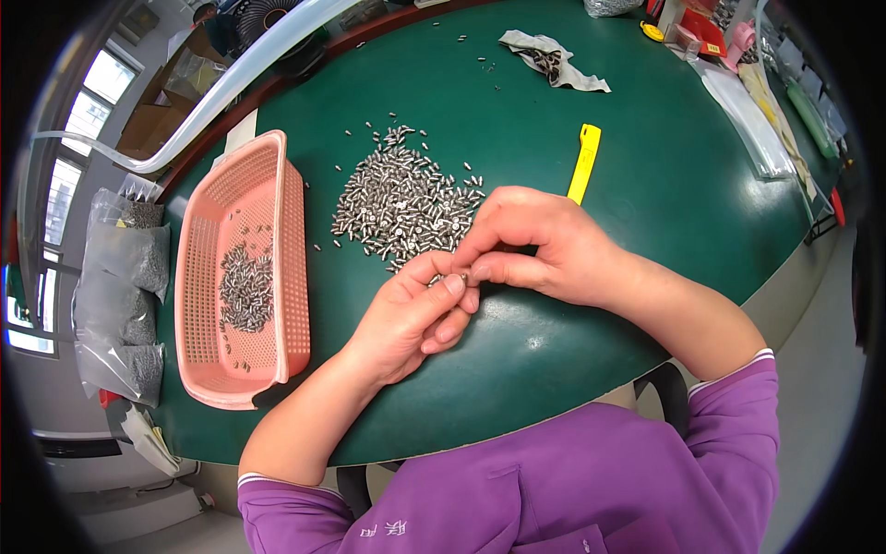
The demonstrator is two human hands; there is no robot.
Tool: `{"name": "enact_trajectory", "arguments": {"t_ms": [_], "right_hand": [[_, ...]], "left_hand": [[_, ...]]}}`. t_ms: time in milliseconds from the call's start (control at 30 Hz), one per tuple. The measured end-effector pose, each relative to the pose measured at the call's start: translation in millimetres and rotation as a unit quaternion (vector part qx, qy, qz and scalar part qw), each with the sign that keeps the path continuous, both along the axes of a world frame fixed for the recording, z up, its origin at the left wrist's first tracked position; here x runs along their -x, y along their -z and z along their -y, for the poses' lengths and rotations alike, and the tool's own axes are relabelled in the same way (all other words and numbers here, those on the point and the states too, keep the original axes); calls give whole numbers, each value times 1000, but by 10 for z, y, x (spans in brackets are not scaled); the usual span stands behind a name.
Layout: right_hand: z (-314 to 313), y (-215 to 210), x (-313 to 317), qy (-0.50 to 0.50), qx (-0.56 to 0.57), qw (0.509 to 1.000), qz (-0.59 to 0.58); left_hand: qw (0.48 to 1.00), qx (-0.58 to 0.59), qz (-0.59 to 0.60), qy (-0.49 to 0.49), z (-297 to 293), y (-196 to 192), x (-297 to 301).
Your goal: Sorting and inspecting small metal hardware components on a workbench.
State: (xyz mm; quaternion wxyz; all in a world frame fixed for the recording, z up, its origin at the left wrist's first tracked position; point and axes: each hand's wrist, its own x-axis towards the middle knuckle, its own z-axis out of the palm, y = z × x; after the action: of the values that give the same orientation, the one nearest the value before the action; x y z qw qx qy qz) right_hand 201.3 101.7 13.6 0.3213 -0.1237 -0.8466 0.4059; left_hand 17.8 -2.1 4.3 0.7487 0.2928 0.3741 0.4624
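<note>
Left hand (406, 325) and right hand (546, 244) pinch a small part (463, 276) (mostly hidden), apparently working it; the next move needs steadiness.

open green tabletop (683, 203) right of yellow tool (583, 166), metal-part pile (397, 198) and pink basket (296, 277) obstructing leftward

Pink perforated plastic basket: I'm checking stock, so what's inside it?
Inside the basket lies a heap of small silvery metal pieces, with some stray ones around it. The heap covers its own lower pieces and the basket floor beneath, so those can't be seen.
</note>
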Motion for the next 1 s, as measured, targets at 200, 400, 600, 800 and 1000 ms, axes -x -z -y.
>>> {"name": "enact_trajectory", "arguments": {"t_ms": [200, 400, 600, 800, 1000], "right_hand": [[-21, 39, -47, 43, -97, 987, 123], [3, 118, -38, 24, -185, 973, 137], [17, 97, -21, 48, -155, 979, 124], [-4, -26, -17, 22, -56, 997, 41], [23, -3, -4, 2, -74, 997, -1]], "left_hand": [[998, -15, 57, 15, -11, 5, 30], [998, -14, 54, 14, -8, -6, 24], [998, -19, 62, 15, -4, -1, 40], [999, -17, 46, 8, -5, 10, 25], [1000, -15, 16, 20, 8, 12, 17]]}}
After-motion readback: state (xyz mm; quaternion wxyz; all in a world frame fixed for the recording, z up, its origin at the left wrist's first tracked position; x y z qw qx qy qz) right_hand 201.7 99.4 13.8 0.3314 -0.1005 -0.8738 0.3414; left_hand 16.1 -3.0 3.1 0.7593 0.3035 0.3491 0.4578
